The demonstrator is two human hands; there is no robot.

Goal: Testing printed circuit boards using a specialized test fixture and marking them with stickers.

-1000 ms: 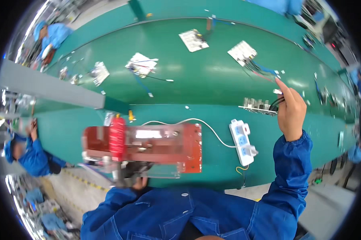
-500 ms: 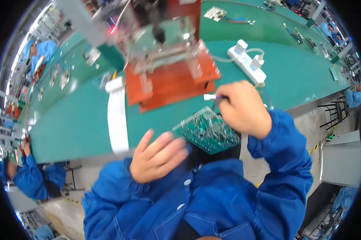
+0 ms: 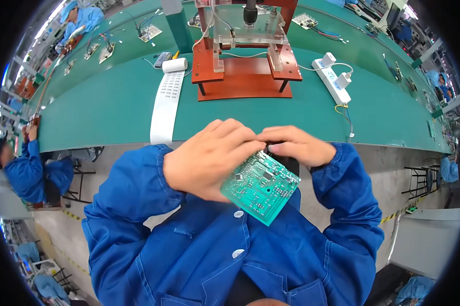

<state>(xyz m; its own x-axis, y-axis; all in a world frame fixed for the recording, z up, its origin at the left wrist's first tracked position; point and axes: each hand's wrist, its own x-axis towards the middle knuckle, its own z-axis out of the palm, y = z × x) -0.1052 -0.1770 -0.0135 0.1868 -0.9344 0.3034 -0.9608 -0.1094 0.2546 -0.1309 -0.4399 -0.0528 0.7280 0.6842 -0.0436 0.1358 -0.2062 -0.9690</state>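
Observation:
A green circuit board point(image 3: 260, 191) with rows of solder points tilts in front of my chest, off the near edge of the bench. My left hand point(image 3: 209, 160) grips it along its left side, fingers reaching over the far corner. At that same corner my right hand point(image 3: 299, 147) is closed in a pinch, its fingertips meeting those of my left hand. A small dark part shows beneath the right thumb, but its kind is hidden by the fingers.
Beyond the hands stands a red-brown test fixture point(image 3: 245, 92) with a clear plate. Left of it a white label strip point(image 3: 164, 109) unrolls to the bench edge; right of it lies a white power strip point(image 3: 333, 81). A co-worker point(image 3: 28, 168) sits at the far left.
My left hand, open before, now grips the board. My right hand has come left from beside the fixture, where it held a white connector, to the board's far corner. My view has shifted.

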